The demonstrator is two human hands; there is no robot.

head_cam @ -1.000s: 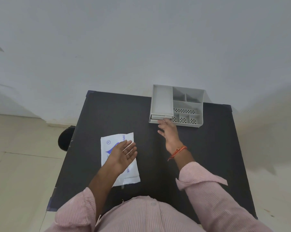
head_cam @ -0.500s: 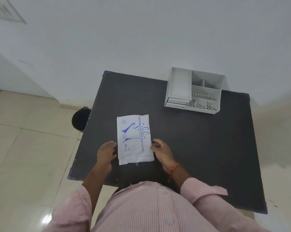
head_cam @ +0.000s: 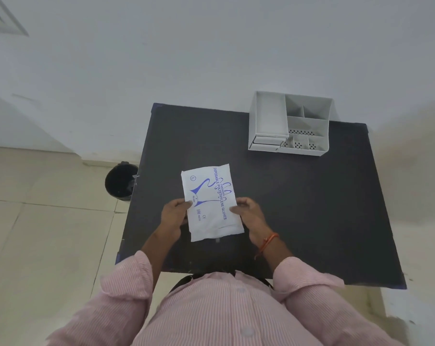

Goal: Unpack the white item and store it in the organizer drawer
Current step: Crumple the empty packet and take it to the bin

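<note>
A flat white packet of disposable gloves [head_cam: 211, 203] with blue print lies on the black table [head_cam: 311, 208] near its front left. My left hand [head_cam: 173, 214] grips the packet's left edge and my right hand [head_cam: 248, 213] grips its right edge, thumbs on top. The grey desk organizer [head_cam: 290, 123] stands at the table's far edge against the wall, with a long tray on its left, open compartments on its right and small drawers [head_cam: 267, 143] at its lower left front. The drawers look closed.
A black waste bin [head_cam: 121, 181] stands on the tiled floor just left of the table. The white wall runs behind the table. My pink striped sleeves and shirt fill the bottom of the view.
My right hand came back from the organizer's drawer to the packet. My left hand shifted from lying on top of the packet to its left edge. Both hands now pinch its sides.
</note>
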